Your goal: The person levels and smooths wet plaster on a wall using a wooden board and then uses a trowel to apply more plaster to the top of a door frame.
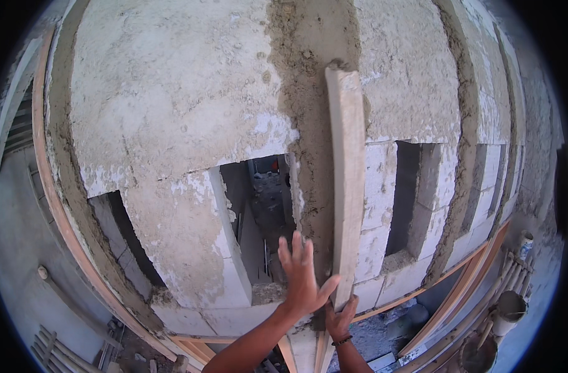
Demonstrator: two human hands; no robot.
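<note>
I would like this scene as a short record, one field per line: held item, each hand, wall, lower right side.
held item: long wooden bar, roughly upright
right hand: gripping its lower end
left hand: open, fingers spread; contact unclear
wall: pale blocks, partly coated, with narrow openings and grey mortar strips
lower right: bucket near wooden poles

the person's forearms [256,337] are bare, left hand [304,283] bare, right hand [340,322] bare, and there's a dark, beaded-looking bracelet [342,340] circling that wrist!
</note>
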